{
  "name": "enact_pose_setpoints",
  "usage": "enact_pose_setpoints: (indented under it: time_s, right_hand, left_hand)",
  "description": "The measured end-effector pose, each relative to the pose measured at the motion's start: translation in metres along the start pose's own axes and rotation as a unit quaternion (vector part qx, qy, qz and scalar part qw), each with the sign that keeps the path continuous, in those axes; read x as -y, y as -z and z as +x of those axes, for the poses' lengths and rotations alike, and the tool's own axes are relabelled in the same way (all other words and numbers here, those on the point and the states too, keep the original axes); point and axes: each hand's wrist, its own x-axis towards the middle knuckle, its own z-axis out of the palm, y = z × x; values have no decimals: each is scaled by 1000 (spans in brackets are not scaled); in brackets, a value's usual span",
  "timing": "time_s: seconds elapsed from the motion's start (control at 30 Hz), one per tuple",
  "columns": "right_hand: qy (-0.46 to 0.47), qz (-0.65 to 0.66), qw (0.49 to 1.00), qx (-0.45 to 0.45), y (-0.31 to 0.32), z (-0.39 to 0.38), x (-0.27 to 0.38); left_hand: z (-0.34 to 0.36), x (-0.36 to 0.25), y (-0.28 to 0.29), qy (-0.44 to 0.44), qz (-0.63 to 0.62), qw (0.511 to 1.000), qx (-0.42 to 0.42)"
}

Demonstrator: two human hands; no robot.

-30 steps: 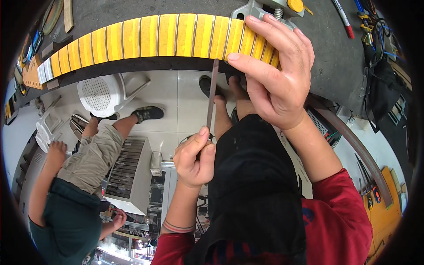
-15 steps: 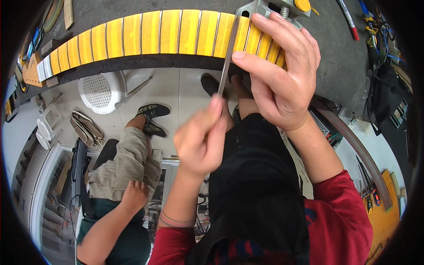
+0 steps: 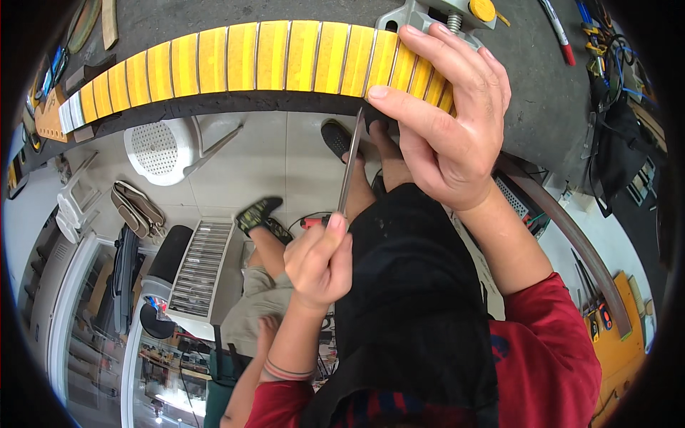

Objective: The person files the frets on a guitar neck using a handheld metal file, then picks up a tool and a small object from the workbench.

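A long guitar neck [image 3: 275, 57] lies across the bench edge, its fretboard covered with yellow tape between the metal frets. My right hand [image 3: 460, 128] grips across its right part, thumb at the near edge and the other fingers reaching to the far edge. In my left hand [image 3: 319, 264], closed with the thumb on top, is a narrow metal file [image 3: 352, 164]. The file points up toward the neck, and its tip is just below the near edge, beside my right thumb. White tape [image 3: 72, 114] covers the neck's left end.
A grey metal clamp [image 3: 457, 21] with a yellow knob stands behind my right fingers. A red-capped marker [image 3: 559, 32] lies on the dark bench [image 3: 528, 93]. Below are a white stool [image 3: 158, 151] and a co-worker's leg [image 3: 270, 250], close to my left forearm.
My left hand has drawn the file back toward me, off the fretboard it lay across. My right hand has shifted slightly left. The co-worker has moved lower, uncovering a white slatted unit.
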Motion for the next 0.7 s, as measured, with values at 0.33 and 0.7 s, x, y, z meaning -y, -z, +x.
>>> enact_pose_setpoints:
  time_s: [0.33,0.7]
  right_hand:
    - [-1,-1,1000,-3,0,-2,-2]
    - [-4,0,1000,-9,-2,-2,-1]
  left_hand:
    - [-6,14,-3,58,-132,990,-10]
    - [49,10,-22,140,-213,967,-19]
